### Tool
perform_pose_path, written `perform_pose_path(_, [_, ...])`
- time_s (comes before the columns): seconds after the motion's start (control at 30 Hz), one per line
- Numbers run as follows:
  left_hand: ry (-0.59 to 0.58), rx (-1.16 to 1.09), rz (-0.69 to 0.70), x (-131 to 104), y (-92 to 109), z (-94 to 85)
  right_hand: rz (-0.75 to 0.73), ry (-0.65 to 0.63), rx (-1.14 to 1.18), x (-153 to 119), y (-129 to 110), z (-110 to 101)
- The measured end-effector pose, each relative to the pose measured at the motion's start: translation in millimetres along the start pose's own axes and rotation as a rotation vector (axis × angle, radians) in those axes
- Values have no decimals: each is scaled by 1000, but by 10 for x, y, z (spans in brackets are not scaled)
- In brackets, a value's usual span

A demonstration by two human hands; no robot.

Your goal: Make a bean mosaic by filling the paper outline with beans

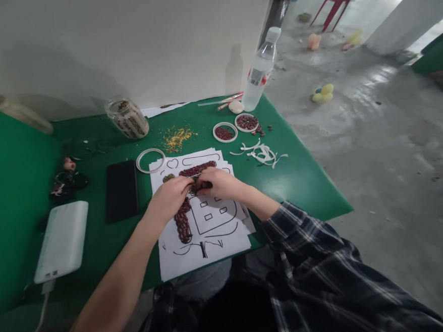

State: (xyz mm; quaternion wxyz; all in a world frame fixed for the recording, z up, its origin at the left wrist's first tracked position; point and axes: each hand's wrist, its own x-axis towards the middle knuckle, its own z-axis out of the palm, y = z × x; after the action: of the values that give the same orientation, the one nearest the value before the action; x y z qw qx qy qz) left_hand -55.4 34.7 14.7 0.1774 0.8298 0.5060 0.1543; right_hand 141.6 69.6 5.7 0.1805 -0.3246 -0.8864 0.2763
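Note:
A stack of white paper (223, 242) with black line drawings lies on the green tabletop. Dark red beans (182, 222) fill a vertical strip of the drawing, and smaller reddish beans (201, 168) fill a bar near its top. A small greenish-brown patch (168, 178) sits at the upper left. Over the upper middle of the sheet, my left hand (173, 192) has its fingers pinched together. My right hand (219, 183) is closed beside it, fingertips almost meeting the left ones. Dark greenish bits show between them; what each hand holds is too small to name.
Two round lids of beans (224, 132) (247, 122), white curled strips (264, 154) and a water bottle (262, 69) stand right. Yellow crumbs (177, 138), a jar (127, 118) and a white ring (151, 161) lie behind. At left are a phone (121, 191) and a cabled power bank (62, 241).

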Motion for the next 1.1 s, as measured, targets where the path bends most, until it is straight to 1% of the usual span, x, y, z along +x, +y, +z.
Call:
perform_pose_path(0.2, [-24,-3,27,3,2,-21,4,-31,-16,-7,10,23])
perform_pose_path(0.43, [-53,-4,37,-12,28,-54,-60,-33,-29,0,30,49])
perform_pose_path(0.67, [-58,17,4,-22,34,-61,-3,-34,-37,-3,11,-57])
perform_pose_path(0.83, [-77,23,-9,-23,45,-81,-43,-39,-10,-3,24,-11])
perform_pose_path(0.97, [-89,24,-10,-18,67,-104,-33,-60,-16,0,27,19])
perform_pose_path(1.1, [-101,18,-9,-15,68,-111,-15,-55,-33,0,12,-13])
